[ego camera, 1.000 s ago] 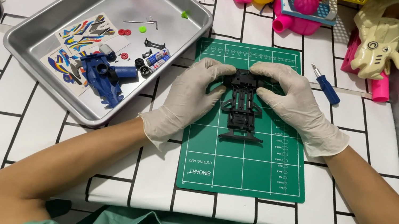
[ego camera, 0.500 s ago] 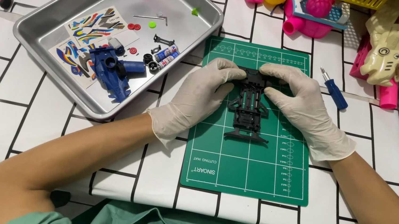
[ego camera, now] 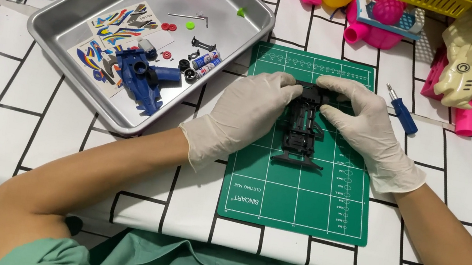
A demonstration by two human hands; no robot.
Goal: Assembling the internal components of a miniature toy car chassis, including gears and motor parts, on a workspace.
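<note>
White tiled desk point(ego camera: 28, 117) | steel tray point(ego camera: 62, 27) of blue parts, far left | green cutting mat point(ego camera: 294, 206) centre | gloved left hand point(ego camera: 245, 118) and right hand point(ego camera: 364, 131), fingers curled, gripping black toy car frame point(ego camera: 299, 133) on mat | blue screwdriver point(ego camera: 402, 110) just right.

Plastic, rubber, metal and cloth on a bench.

Both the left hand point(ego camera: 248, 115) and right hand point(ego camera: 370, 132) wear thin, matt, off-white rubbery gloves around a matt black plastic chassis point(ego camera: 301, 127). The green cutting mat point(ego camera: 297, 187) looks smooth and dull; the tray point(ego camera: 57, 38) is brushed metal with a soft sheen; the blue body shell point(ego camera: 140, 75) is glossy plastic; the bench cover point(ego camera: 15, 115) is creased cloth.
</note>
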